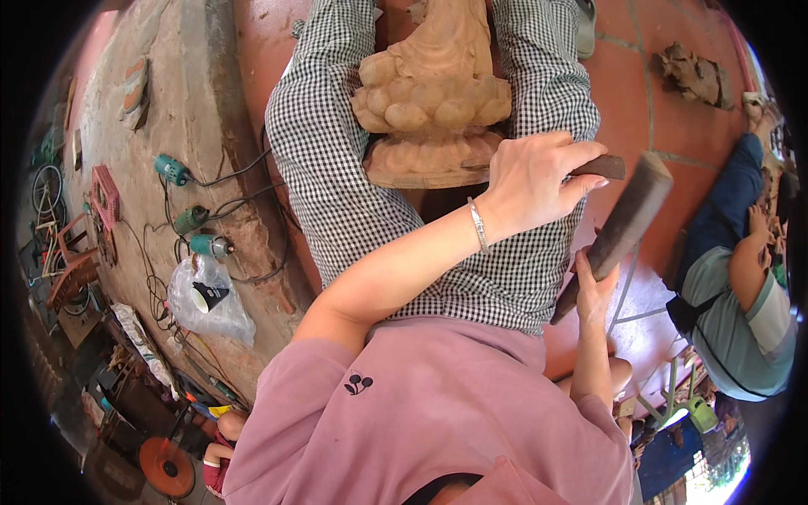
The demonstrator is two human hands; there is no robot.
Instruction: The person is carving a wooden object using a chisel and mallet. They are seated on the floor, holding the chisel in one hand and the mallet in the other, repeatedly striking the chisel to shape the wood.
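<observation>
Between my checked trouser legs rests a carved wooden statue (433,105), its rounded-petal base toward me and its upper part cut off by the top of the view. My left hand (530,181) is closed around a chisel (604,167), whose wooden handle sticks out to the right. The thin blade runs left to the lower rim of the base; whether its tip touches the wood I cannot tell. To the right, my right hand (596,284) grips a wooden mallet (635,210) by its lower part. Its thick end is raised beside the chisel's handle, apart from it.
Along the left runs a concrete ledge (189,93) with green power tools (172,170), their cords and a clear plastic bag (215,307). A rough wood piece (694,76) lies on the red tiles. Another person (736,311) sits at the right; an orange fan (166,465) stands lower left.
</observation>
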